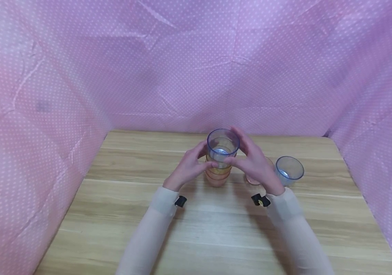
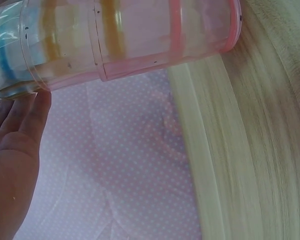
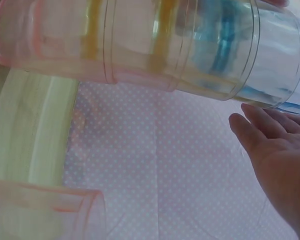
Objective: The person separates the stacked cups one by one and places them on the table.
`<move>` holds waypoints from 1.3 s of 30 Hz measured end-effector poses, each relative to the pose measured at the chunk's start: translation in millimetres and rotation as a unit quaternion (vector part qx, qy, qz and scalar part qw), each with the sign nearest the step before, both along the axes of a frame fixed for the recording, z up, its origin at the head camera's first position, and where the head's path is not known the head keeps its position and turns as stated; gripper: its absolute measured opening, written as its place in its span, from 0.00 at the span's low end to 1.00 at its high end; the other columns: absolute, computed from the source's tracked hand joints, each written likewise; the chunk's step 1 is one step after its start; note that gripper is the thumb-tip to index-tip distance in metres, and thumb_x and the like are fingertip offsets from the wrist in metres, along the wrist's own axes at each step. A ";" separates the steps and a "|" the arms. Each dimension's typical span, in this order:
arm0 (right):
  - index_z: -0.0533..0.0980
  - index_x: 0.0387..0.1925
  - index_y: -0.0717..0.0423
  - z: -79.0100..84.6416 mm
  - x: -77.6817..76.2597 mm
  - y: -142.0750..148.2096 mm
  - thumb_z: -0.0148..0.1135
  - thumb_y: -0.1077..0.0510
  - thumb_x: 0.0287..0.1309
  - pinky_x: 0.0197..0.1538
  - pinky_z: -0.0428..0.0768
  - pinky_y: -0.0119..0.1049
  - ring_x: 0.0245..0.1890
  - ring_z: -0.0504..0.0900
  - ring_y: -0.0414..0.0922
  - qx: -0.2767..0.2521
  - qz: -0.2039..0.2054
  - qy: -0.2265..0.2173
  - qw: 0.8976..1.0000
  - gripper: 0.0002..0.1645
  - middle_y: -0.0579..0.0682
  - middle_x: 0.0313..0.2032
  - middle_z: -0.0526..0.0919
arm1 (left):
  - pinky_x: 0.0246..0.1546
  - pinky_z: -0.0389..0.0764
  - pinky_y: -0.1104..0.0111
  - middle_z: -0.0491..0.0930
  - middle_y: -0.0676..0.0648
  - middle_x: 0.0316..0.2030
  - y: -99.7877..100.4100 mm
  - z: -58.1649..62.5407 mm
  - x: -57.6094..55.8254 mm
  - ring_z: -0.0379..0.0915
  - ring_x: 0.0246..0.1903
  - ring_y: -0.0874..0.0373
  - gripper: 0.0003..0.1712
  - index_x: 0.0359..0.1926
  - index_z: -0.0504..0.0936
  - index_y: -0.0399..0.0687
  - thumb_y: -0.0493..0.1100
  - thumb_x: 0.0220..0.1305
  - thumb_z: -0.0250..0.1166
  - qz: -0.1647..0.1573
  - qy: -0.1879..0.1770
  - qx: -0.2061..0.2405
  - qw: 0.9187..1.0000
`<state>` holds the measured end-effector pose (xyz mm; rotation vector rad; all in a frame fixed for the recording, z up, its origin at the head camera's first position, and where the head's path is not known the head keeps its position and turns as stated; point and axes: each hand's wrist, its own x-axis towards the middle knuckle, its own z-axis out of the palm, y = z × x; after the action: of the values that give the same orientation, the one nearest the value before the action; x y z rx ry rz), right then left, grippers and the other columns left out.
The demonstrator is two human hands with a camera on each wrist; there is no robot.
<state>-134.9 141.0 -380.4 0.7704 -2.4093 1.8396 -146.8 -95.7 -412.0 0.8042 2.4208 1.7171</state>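
Observation:
A tall stack of nested clear plastic cups (image 1: pixel 217 178) stands upright on the table, pink at the bottom, yellow bands above it and blue toward the top. My left hand (image 1: pixel 190 164) curves round the upper left side, its thumb across the front. From the right, my right hand (image 1: pixel 253 162) holds the topmost blue cup (image 1: pixel 222 142), thumb in front and fingers behind. In the left wrist view the fingertips of the left hand (image 2: pixel 15 150) meet the stack (image 2: pixel 140 40) near the blue band. Fingers of the right hand (image 3: pixel 280 165) lie against the top cup's side in the right wrist view.
A single pink cup (image 1: pixel 252 180) stands right of the stack, partly hidden behind my right hand. Farther right is a separate blue cup (image 1: pixel 289 172). Under everything lies a wood-grain table (image 1: pixel 120 229), with pink dotted cloth (image 1: pixel 168 76) hanging round its back and sides.

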 end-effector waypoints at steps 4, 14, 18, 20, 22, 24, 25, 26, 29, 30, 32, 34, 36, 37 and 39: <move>0.54 0.80 0.58 1.2 -4.4 -0.4 0.77 0.67 0.55 0.77 0.65 0.53 0.74 0.67 0.54 0.011 0.010 0.004 1.000 0.58 0.59 0.73 0.70 | 0.69 0.74 0.65 0.80 0.43 0.63 0.3 -0.5 -0.6 0.76 0.64 0.51 0.43 0.75 0.67 0.45 0.40 0.63 0.75 -0.002 0.000 -0.006 1.000; 0.61 0.76 0.59 2.8 -8.9 -2.1 0.81 0.69 0.47 0.75 0.68 0.46 0.70 0.71 0.51 0.006 0.025 0.013 1.000 0.57 0.56 0.69 0.75 | 0.70 0.73 0.64 0.76 0.43 0.67 -1.4 -2.0 0.3 0.74 0.66 0.51 0.43 0.77 0.65 0.47 0.41 0.65 0.73 -0.003 0.000 -0.012 1.000; 0.62 0.76 0.59 2.4 -9.1 -1.9 0.81 0.69 0.47 0.76 0.68 0.45 0.71 0.71 0.49 0.004 0.022 0.007 1.000 0.57 0.55 0.69 0.74 | 0.70 0.72 0.64 0.75 0.43 0.68 -1.6 -1.9 1.3 0.73 0.67 0.51 0.43 0.78 0.64 0.47 0.41 0.66 0.73 -0.004 -0.001 -0.011 1.000; 0.62 0.76 0.58 2.1 -8.8 -1.7 0.81 0.70 0.47 0.76 0.67 0.44 0.71 0.70 0.49 -0.002 0.023 0.004 1.000 0.57 0.54 0.70 0.74 | 0.70 0.72 0.64 0.75 0.43 0.69 -1.5 -1.6 1.8 0.72 0.67 0.51 0.43 0.78 0.63 0.47 0.41 0.66 0.72 -0.005 -0.001 -0.012 1.000; 0.62 0.76 0.57 1.7 -8.8 -1.8 0.81 0.71 0.47 0.76 0.67 0.43 0.71 0.70 0.48 -0.010 0.026 0.004 1.000 0.56 0.54 0.70 0.74 | 0.70 0.72 0.65 0.74 0.43 0.69 -1.5 -1.2 2.4 0.72 0.68 0.51 0.43 0.78 0.63 0.48 0.42 0.66 0.72 -0.006 -0.001 -0.012 1.000; 0.62 0.76 0.58 0.9 -9.2 -1.8 0.80 0.71 0.47 0.76 0.67 0.42 0.72 0.70 0.49 -0.016 0.030 0.008 0.999 0.56 0.55 0.70 0.73 | 0.71 0.72 0.64 0.74 0.43 0.69 -1.3 -1.0 2.6 0.72 0.68 0.50 0.43 0.78 0.63 0.47 0.42 0.67 0.72 -0.007 0.000 -0.012 1.000; 0.62 0.76 0.58 0.5 -9.5 -1.7 0.80 0.72 0.47 0.76 0.67 0.41 0.72 0.70 0.50 -0.018 0.031 0.011 0.999 0.56 0.56 0.70 0.73 | 0.71 0.72 0.64 0.74 0.43 0.69 -1.3 -1.0 2.6 0.72 0.68 0.50 0.43 0.78 0.63 0.47 0.42 0.67 0.72 -0.008 0.001 -0.011 1.000; 0.62 0.76 0.58 0.1 -9.8 -1.8 0.80 0.72 0.47 0.76 0.67 0.41 0.72 0.69 0.50 -0.021 0.033 0.013 0.999 0.56 0.56 0.70 0.73 | 0.71 0.72 0.63 0.74 0.43 0.69 -1.2 -1.0 2.6 0.72 0.68 0.50 0.43 0.78 0.63 0.47 0.41 0.67 0.71 -0.008 0.002 -0.010 1.000; 0.62 0.76 0.59 -0.8 -10.2 -1.5 0.80 0.73 0.47 0.76 0.67 0.39 0.72 0.69 0.51 -0.022 0.035 0.017 0.999 0.56 0.57 0.70 0.73 | 0.71 0.72 0.62 0.74 0.42 0.69 -1.0 -1.1 2.5 0.71 0.68 0.49 0.43 0.78 0.63 0.47 0.41 0.67 0.71 -0.010 0.005 -0.009 1.000; 0.62 0.76 0.58 -1.0 -10.3 -1.4 0.80 0.73 0.47 0.76 0.67 0.38 0.72 0.69 0.51 -0.021 0.034 0.017 0.999 0.56 0.57 0.70 0.73 | 0.71 0.72 0.62 0.74 0.42 0.69 -1.0 -1.1 2.5 0.71 0.68 0.49 0.43 0.78 0.62 0.47 0.41 0.67 0.71 -0.011 0.006 -0.009 1.000; 0.62 0.76 0.58 -1.0 -9.9 -1.2 0.80 0.73 0.47 0.76 0.67 0.38 0.72 0.69 0.50 -0.021 0.034 0.018 0.999 0.56 0.57 0.70 0.73 | 0.71 0.71 0.63 0.74 0.42 0.69 -1.2 -1.2 2.6 0.71 0.69 0.49 0.43 0.78 0.62 0.47 0.41 0.68 0.71 -0.011 0.006 -0.010 1.000; 0.62 0.76 0.58 -1.0 -9.6 -1.2 0.80 0.73 0.47 0.76 0.67 0.38 0.72 0.69 0.50 -0.021 0.034 0.018 0.999 0.56 0.57 0.70 0.73 | 0.71 0.71 0.63 0.74 0.43 0.70 -1.3 -1.5 2.5 0.71 0.69 0.50 0.43 0.79 0.62 0.47 0.41 0.68 0.71 -0.011 0.007 -0.011 1.000; 0.62 0.76 0.58 -1.8 -9.8 -1.4 0.80 0.73 0.47 0.76 0.67 0.38 0.72 0.69 0.50 -0.022 0.034 0.018 0.999 0.56 0.59 0.70 0.73 | 0.71 0.71 0.63 0.73 0.43 0.70 -1.7 -1.8 2.5 0.70 0.69 0.50 0.43 0.79 0.62 0.48 0.42 0.68 0.71 -0.011 0.007 -0.012 1.000; 0.62 0.76 0.58 -2.0 -9.7 -1.5 0.80 0.73 0.47 0.76 0.67 0.38 0.72 0.69 0.50 -0.023 0.034 0.019 0.999 0.56 0.59 0.70 0.73 | 0.71 0.71 0.63 0.73 0.43 0.70 -1.8 -1.9 2.5 0.70 0.69 0.50 0.43 0.79 0.62 0.48 0.42 0.68 0.70 -0.011 0.007 -0.013 1.000; 0.62 0.75 0.58 -2.9 -10.0 -1.6 0.79 0.73 0.47 0.76 0.67 0.37 0.72 0.70 0.50 -0.025 0.034 0.019 0.999 0.56 0.61 0.70 0.73 | 0.71 0.71 0.62 0.73 0.42 0.70 -1.7 -2.1 2.4 0.70 0.69 0.50 0.43 0.79 0.62 0.47 0.43 0.68 0.70 -0.012 0.008 -0.013 1.000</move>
<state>-144.8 139.4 -383.2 0.8856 -2.3340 1.8834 -144.4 -97.4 -414.1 0.8438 2.4292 1.6731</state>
